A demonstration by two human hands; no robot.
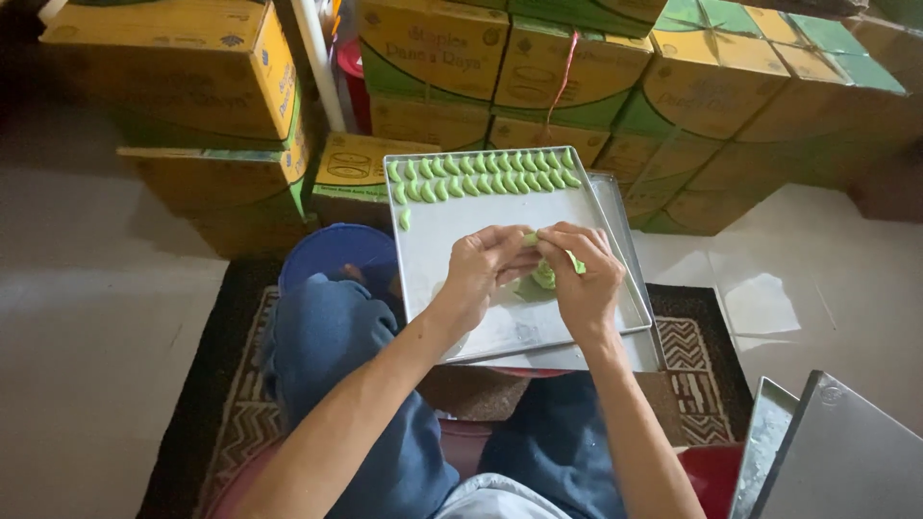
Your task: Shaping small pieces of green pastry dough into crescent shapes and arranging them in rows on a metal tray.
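1. Dough (546, 276), pale green, sits pinched between the fingers of both hands, just above the middle of a metal tray (452, 240).
2. Left hand (481, 269) comes in from the left, its fingers (510, 252) curled closed on the dough's left side.
3. Right hand (583, 274) comes in from the right, fingers bent down over the dough and gripping it; a green tip shows past the knuckles. The two hands touch at the fingertips.
4. A flat smear of green dough lies on the tray just under the hands.
5. At the tray's far edge, small green crescent pieces (481, 175) lie in two neat rows, side by side. A few more run down the left edge, starting a third row.
6. The tray is silver, rectangular and shallow. It rests on a second tray (635, 288) of the same kind, whose rim shows along the right side and near edge. Both sit across the person's lap.
7. The person wears blue jeans (336, 356) and sits on a dark patterned rug (702, 365) over a pale tiled floor (96, 317).
8. A blue tub (336, 248) stands by the left knee, touching the tray's left corner.
9. Yellow and green cardboard boxes (577, 67) are stacked along the far side.
10. More empty metal trays (836, 452) lean at the lower right corner.
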